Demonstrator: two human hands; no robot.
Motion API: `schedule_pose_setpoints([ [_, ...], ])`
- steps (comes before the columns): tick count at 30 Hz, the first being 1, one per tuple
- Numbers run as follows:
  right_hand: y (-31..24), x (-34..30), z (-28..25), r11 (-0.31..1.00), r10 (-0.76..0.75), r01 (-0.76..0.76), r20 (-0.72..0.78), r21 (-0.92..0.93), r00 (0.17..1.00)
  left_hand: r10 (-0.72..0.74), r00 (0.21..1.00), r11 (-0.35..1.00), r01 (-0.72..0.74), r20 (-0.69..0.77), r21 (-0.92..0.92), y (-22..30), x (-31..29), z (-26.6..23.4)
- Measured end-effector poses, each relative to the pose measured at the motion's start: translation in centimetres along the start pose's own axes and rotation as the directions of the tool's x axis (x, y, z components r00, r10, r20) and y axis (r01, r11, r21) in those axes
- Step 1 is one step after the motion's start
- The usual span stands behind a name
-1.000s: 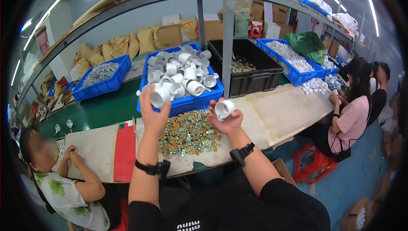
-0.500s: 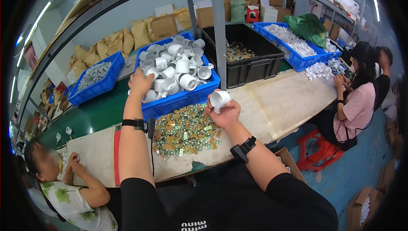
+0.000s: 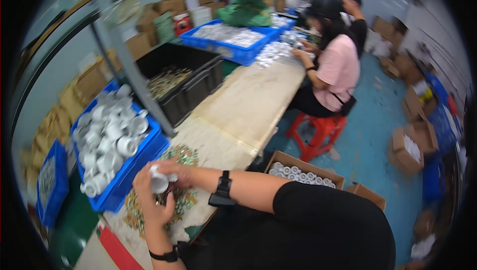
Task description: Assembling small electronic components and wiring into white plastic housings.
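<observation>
Both my hands meet over the near part of the bench, round a white plastic cup-shaped housing [image 3: 158, 182]. My left hand [image 3: 150, 201] is curved about its near left side, thumb raised. From the right, my right hand [image 3: 182, 174] closes on the housing; motion blur and the hands hide part of the grip. Below them lies a loose pile of small green and tan circuit boards [image 3: 186, 156]. Just left of the pile, a blue bin [image 3: 158, 147] holds a heap of similar white housings [image 3: 110, 138].
A metal post [image 3: 130, 61] rises between the blue bin and a black crate [image 3: 201, 85] of boards. A co-worker in pink [image 3: 338, 66] sits on a red stool [image 3: 315, 138] by white parts. An open carton [image 3: 339, 181] of white cylindrical pieces stands beside the bench, near my right arm.
My left hand has left the blue bin and joined my right hand over the boards. The view has swung right, bringing the floor and the carton into sight.
</observation>
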State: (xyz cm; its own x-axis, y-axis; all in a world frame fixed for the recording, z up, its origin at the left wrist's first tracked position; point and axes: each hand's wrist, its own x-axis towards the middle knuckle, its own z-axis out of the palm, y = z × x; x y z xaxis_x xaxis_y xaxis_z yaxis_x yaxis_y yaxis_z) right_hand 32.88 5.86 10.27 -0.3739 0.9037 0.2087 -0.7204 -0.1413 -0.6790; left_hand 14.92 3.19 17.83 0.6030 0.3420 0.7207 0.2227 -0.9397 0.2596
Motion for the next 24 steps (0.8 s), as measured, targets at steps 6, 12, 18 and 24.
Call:
schedule_pose_setpoints([
  [6,0.0,-0.6,0.8,0.987,0.126,-0.116,0.082,-0.115,0.989,-0.318,0.946,0.907,0.283,-0.065,-0.311,-1.7,-2.8,1.1],
  [12,-1.4,-0.5,1.4,0.884,-0.069,-0.044,-0.223,-0.466,0.972,-0.515,0.838,0.736,0.324,-0.181,-0.594,-5.3,-5.1,2.1],
  [18,-0.8,1.1,-1.1,0.796,-0.444,0.072,-0.499,-0.601,0.744,-0.792,0.583,0.331,0.16,-0.182,-0.93,-4.1,-2.7,0.7],
  [24,-1.6,-1.3,1.3,0.651,-0.608,0.205,-0.341,-0.731,0.717,-0.843,0.538,0.035,0.079,0.013,-0.996,-4.6,-2.0,-0.7],
])
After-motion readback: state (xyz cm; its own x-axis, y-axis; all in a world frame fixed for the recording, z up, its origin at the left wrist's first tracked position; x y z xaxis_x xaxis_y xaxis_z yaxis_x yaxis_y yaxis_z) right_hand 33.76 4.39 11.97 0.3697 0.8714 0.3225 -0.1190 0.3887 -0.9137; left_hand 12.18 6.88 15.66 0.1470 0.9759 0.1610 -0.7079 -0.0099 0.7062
